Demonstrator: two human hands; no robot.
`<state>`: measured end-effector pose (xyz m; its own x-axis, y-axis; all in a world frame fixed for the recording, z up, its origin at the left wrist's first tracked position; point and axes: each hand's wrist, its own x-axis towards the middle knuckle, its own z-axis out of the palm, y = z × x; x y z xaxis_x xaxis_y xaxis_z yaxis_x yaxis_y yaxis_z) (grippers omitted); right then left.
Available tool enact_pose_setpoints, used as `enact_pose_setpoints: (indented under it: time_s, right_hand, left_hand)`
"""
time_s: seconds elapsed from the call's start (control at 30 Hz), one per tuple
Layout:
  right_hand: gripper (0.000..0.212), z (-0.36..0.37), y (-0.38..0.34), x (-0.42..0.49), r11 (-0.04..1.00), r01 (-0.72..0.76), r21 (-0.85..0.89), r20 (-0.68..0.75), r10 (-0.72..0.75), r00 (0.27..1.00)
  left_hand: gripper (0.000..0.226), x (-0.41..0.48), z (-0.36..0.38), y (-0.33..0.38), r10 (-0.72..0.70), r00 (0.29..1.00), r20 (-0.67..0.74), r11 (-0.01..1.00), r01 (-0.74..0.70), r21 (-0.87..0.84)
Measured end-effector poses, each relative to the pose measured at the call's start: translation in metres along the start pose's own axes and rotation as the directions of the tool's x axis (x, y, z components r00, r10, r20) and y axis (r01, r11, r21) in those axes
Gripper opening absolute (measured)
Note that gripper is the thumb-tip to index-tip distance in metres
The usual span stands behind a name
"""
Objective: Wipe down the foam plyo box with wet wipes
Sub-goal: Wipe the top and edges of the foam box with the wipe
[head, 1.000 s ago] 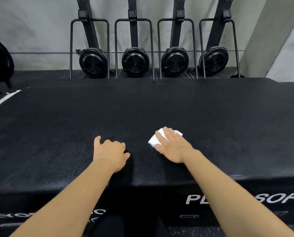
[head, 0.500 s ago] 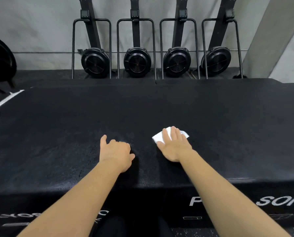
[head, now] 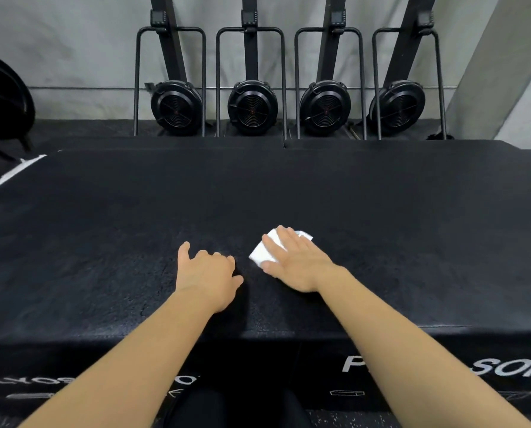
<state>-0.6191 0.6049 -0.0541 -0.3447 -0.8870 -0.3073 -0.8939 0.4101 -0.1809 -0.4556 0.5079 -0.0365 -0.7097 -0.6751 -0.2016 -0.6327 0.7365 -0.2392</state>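
Sweeping back toward the middle of the foam plyo box (head: 412, 242), a person's right hand (head: 301, 264) pressed a folded white wet wipe (head: 262, 254) flat against the black top surface. Half a second earlier the wipe had sat further to the right, and half a second before that further left, so the hand had run out and come back in a short side-to-side stroke. The patch being cleaned had not crept forward, and only a small area near the front edge appeared to have been covered.

The right hand lay wide and flat, fingers straight and together. It pinned the wipe under the fingers and palm and did not pinch it. The wipe's left portion and a far corner showed beyond the fingertips, and the rest was hidden beneath the hand.

The left hand (head: 207, 273) had barely shifted. It rested on the box just beside the wipe, apart from it, with most fingers bent under and the little finger stretched out, holding nothing. It seemed to be bracing the body.

Most of the broad top, from the far edge to both sides, still looked to need wiping, as did the front face with its white lettering (head: 505, 369). Four upright fan machines (head: 252, 108) stood against the wall behind.
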Motion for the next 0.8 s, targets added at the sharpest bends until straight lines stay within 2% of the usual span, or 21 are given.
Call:
enact_pose_setpoints:
  time_s: [0.2, 0.43, 0.7, 0.8]
  right_hand:
    - [0.065, -0.023, 0.061, 0.038, 0.969, -0.238, 0.058, -0.054, 0.242, 0.969]
    - [0.064, -0.025, 0.071, 0.049, 0.926, -0.375, 0.037, -0.078, 0.376, 0.923]
    - [0.065, 0.002, 0.004, 0.005, 0.981, -0.189, 0.033, -0.025, 0.19, 0.981]
    - [0.064, 0.012, -0.021, -0.01, 0.995, -0.097, -0.012, -0.006, 0.097, 0.995]
  left_hand:
    - [0.05, 0.003, 0.003, 0.0, -0.002, 1.0, -0.005, 0.999, 0.002, 0.035]
    - [0.052, 0.008, 0.004, 0.0, 0.009, 1.0, 0.013, 1.0, -0.01, 0.02]
    - [0.042, 0.009, -0.006, -0.005, 0.034, 0.999, 0.0, 0.998, -0.034, -0.058]
    - [0.039, 0.012, -0.009, -0.013, -0.001, 0.999, -0.032, 0.982, -0.005, -0.188]
